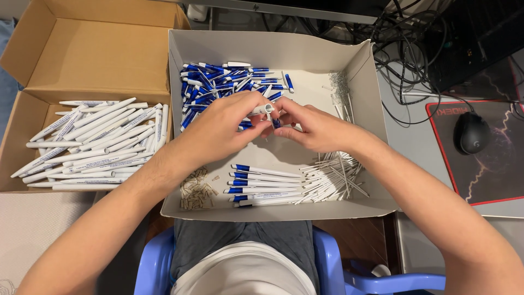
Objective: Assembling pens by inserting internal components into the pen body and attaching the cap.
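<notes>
Pen assembly part-way: left hand (226, 123) fingers closed on white pen barrel (263, 108), right hand (316, 129) pinching blue tip piece (276, 123) against it above grey tray (360, 60); finished pens (93, 145) boxed, loose blue parts (218, 82) remaining.

The left hand (226, 123) covered most of the white pen barrel (263, 108), so only its open end showed past the fingers. The right hand (316, 128) hid nearly all of the small blue piece (277, 123) pinched at its fingertips; whether that piece touched the barrel could not be told. Both hands lay over part of the heap of blue-and-white parts (218, 82), hiding its near edge. The springs (339, 84) in the far corner of the grey tray (360, 60) were too fine to count. The tan bits (196, 188) were too small to identify. The brown box (82, 49) was cut off by the left and top edges.
</notes>
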